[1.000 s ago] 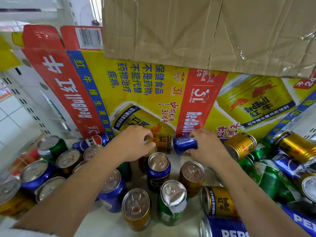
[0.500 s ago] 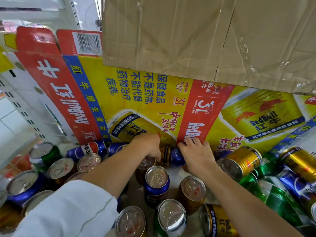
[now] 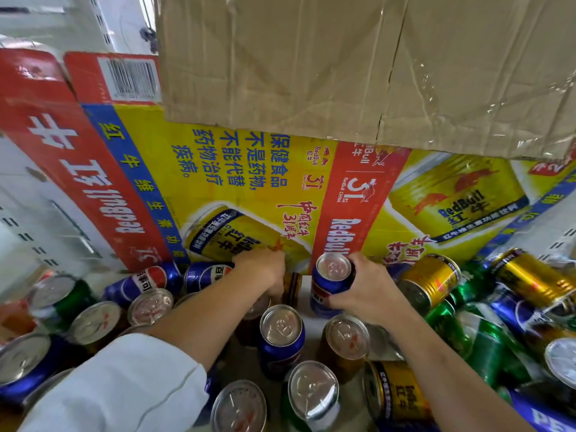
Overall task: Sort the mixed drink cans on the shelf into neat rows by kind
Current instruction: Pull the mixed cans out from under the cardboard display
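Now the right hand grips a blue can, upright at the back of the shelf against the carton, while the left hand, just left of it, curls on a half-hidden gold can, and two more blue cans lie farther left.

Blue Pepsi can upright, silver top showing; gold can lying sideways just left.

Taped brown cardbd box over Red Bull carton, barcode label upper L.

White shelf: mixed cans upright, toppled; printed carton behind.
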A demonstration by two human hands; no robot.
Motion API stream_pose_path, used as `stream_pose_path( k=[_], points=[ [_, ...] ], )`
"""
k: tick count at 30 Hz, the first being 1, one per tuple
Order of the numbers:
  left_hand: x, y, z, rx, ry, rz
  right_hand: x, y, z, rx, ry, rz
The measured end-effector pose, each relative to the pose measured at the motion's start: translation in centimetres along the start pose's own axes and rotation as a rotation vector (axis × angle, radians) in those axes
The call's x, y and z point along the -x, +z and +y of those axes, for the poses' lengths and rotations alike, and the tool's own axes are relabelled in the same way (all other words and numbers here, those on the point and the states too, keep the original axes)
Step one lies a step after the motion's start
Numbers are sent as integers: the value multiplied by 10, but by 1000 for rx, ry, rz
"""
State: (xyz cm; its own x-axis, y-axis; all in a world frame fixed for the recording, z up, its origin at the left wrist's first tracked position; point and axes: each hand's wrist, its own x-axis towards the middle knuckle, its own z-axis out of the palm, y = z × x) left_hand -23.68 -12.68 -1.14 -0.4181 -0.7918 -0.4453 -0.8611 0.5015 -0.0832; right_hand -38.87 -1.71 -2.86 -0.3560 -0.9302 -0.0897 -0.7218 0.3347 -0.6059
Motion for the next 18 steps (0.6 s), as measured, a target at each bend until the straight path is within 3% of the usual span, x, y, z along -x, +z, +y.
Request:
stream_pose_path(
  k=[7,13,18],
  points=[
    [7,-5,-4,-96,81,14,5,-4,-3,9,-34,-81],
    [14,-5,-1,-109,123,2,10,-9,-6,142,20,-21],
    [22,-12,-5,1,210,165,11,-6,-6,115,68,-32]
  ],
)
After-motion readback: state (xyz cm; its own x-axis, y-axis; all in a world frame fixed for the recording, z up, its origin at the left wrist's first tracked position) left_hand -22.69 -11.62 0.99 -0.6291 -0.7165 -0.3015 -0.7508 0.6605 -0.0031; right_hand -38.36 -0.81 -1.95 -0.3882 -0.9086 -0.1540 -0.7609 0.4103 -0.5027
